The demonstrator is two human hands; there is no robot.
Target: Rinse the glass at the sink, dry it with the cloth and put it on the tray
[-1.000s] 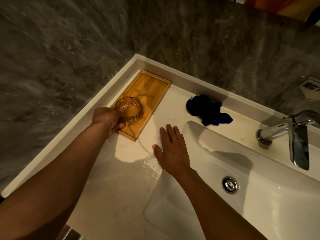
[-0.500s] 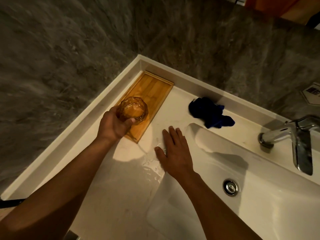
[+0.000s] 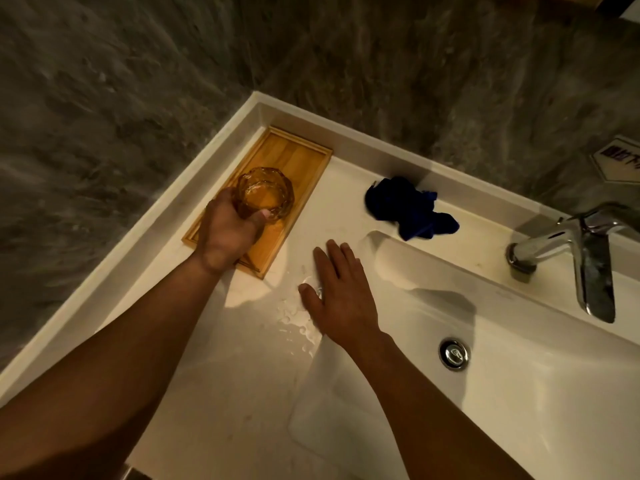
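An amber faceted glass stands upright over the wooden tray in the counter's far left corner. My left hand is wrapped around the glass from the near side, thumb on its rim. Whether the glass rests on the tray or hangs just above it, I cannot tell. My right hand lies flat and open on the wet counter at the left rim of the sink basin. A dark blue cloth lies crumpled on the counter behind the basin, apart from both hands.
A chrome faucet reaches over the basin from the right, with the drain below it. Water drops sit on the counter by my right hand. Grey stone walls close the corner behind a raised white counter edge.
My left hand has closed further round the glass on the tray, thumb now on its rim. My right hand has stayed flat on the counter. The view shifted slightly.
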